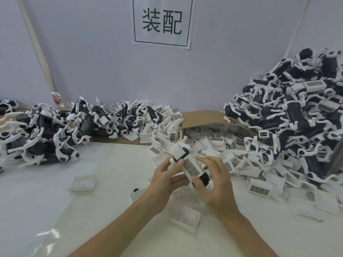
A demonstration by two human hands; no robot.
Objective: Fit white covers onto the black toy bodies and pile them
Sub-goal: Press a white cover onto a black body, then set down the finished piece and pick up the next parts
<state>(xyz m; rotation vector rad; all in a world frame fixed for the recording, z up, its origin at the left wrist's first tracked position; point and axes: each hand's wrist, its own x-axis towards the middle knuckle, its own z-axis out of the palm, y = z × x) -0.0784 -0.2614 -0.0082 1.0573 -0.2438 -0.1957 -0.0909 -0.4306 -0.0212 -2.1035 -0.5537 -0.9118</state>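
Note:
Both hands hold one toy body (187, 162) above the middle of the table, with a white cover with a dark grille on its upper side. My left hand (167, 178) grips its left side, thumb by the grille. My right hand (213, 180) curls round its lower right end, where black plastic shows. Loose white covers (258, 188) lie heaped to the right. A tall pile of black-and-white toys (293, 112) rises at the far right. A lower spread of toys (61, 130) lies at the left and back.
A brown cardboard box (202, 117) lies tipped behind the covers. Single white covers lie on the table, one to the left (83, 183) and one below my hands (187, 218). A paper sign (163, 23) hangs on the back wall.

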